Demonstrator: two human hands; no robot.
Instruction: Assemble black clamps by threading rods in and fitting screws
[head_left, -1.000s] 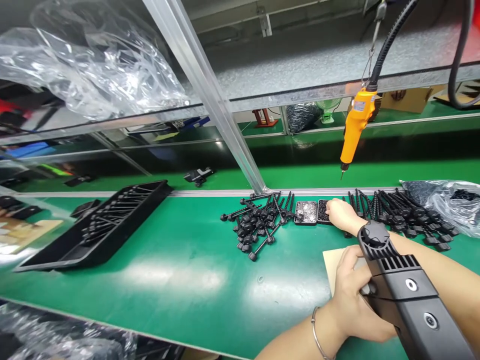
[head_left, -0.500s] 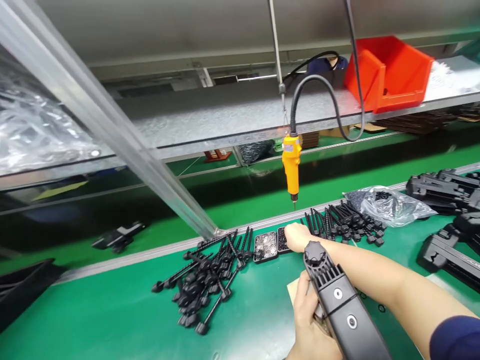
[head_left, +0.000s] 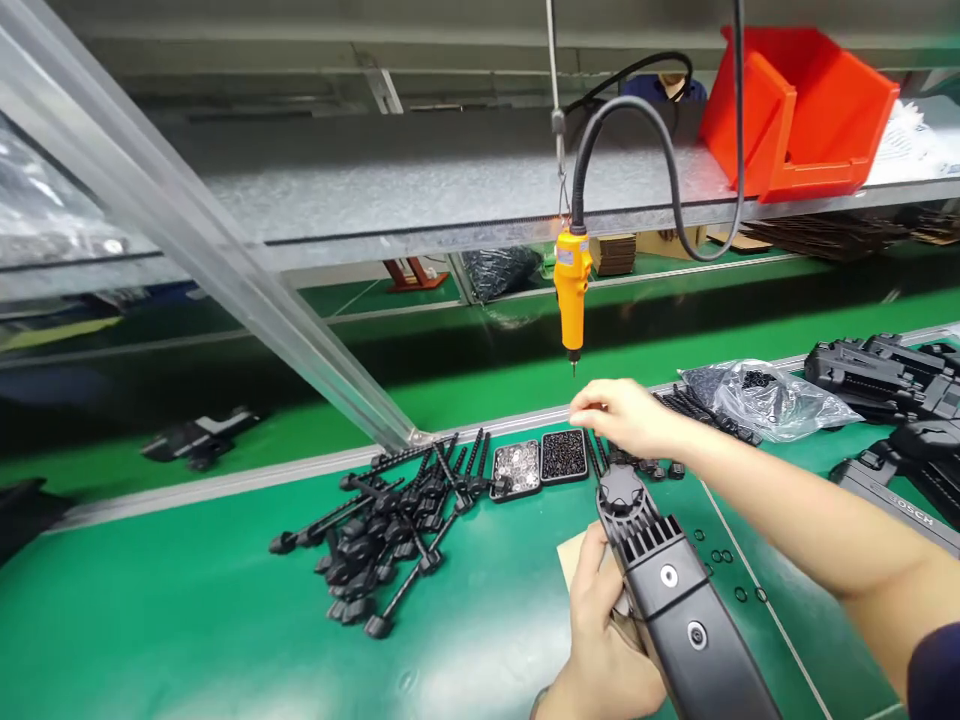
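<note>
My left hand (head_left: pixel 604 640) is wrapped round a long black plastic housing (head_left: pixel 709 660) with a star-shaped knob (head_left: pixel 622 488) at its far end. Two round metal fasteners show on its upper face. Thumb and fingers pinched together, my right hand (head_left: pixel 630 418) hovers at the edge of a small tray of black screws (head_left: pixel 564 455); anything in the pinch is too small to make out. Just above the fingertips hangs a yellow electric screwdriver (head_left: pixel 572 290), bit pointing down. A tray of small clear or silvery parts (head_left: pixel 516 467) sits beside the screws.
Black knobbed rods (head_left: pixel 390 530) lie heaped to the left. Several black rings (head_left: pixel 720 556) are scattered at right, near a clear plastic bag (head_left: pixel 780 400) and stacked black housings (head_left: pixel 885 380). A red bin (head_left: pixel 817 120) stands on the metal shelf (head_left: pixel 450 190). A slanted post (head_left: pixel 277 290) crosses at left.
My right hand has lifted from the black screw tray up towards the screwdriver bit, fingers pinched. The left hand still holds the black housing. The view has shifted slightly.
</note>
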